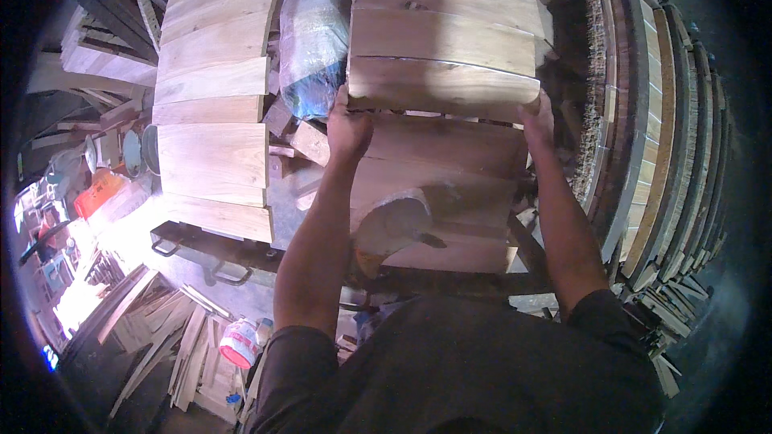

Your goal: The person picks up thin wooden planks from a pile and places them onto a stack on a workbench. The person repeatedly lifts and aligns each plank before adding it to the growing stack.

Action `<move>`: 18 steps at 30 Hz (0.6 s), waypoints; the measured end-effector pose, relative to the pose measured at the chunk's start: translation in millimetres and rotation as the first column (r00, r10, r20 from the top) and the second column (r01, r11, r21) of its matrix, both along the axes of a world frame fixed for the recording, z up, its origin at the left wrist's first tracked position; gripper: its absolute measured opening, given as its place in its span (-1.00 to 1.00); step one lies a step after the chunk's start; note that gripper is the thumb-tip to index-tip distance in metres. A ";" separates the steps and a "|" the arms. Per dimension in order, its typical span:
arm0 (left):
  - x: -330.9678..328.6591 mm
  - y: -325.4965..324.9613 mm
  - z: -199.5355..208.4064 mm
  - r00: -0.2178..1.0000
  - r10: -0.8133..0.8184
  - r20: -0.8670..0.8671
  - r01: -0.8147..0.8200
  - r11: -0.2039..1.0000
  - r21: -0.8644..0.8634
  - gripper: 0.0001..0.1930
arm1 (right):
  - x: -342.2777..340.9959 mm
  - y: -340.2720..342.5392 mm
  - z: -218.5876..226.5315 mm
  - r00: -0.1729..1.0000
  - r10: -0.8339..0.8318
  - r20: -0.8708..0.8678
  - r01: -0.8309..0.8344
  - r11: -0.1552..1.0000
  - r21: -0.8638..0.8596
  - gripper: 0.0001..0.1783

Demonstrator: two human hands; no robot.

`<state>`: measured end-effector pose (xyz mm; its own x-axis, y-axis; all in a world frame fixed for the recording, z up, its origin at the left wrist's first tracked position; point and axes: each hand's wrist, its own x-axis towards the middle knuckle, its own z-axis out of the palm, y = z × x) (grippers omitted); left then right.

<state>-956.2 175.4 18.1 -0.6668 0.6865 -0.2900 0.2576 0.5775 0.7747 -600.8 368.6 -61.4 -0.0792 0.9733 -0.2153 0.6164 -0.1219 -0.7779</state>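
The left hand [350,133] is gripping the left end of a wooden board [442,83], with the thumb lying up along the corner and the other fingers folding in, mostly hidden. The right hand [539,122] is gripping the opposite end of the same board; its fingers are closing around the corner, and their exact spread cannot be told. The board is spanning crosswise between both hands, at the near edge of an upper row of planks [446,4]. Below it, toward the person, further planks [450,157] are lying in shadow. A pale curved object [394,225] of unclear kind is showing over these planks.

A plastic-wrapped bundle [314,36] is resting just beyond the left hand, between the upper row and a separate left row of planks [213,149]. Stacked panels [643,128] are standing at the right. A white and red bucket [239,344] is sitting at the lower left, beside loose wood strips [189,345].
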 end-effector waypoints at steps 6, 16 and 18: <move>-13.0 -13.0 -48.5 0.990 0.008 0.144 -0.030 0.988 0.150 -0.27 | -20.9 -13.8 28.8 0.991 -0.074 -0.107 0.066 0.995 -0.070 -0.25; -12.1 -7.5 -15.1 0.986 -0.062 0.153 0.063 0.998 0.000 -0.17 | -18.7 -10.7 28.7 0.991 0.010 0.132 -0.007 1.000 -0.019 -0.21; -14.0 -7.3 -9.2 0.980 -0.066 0.188 0.060 0.998 0.035 -0.15 | -13.8 -7.5 26.7 0.978 0.040 0.203 -0.036 0.999 -0.026 -0.20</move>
<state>-970.2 168.1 8.9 -0.5569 0.7355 -0.3859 0.1400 0.5410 0.8293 -614.6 361.0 -34.7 -0.0685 0.9654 -0.2518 0.7660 -0.1108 -0.6332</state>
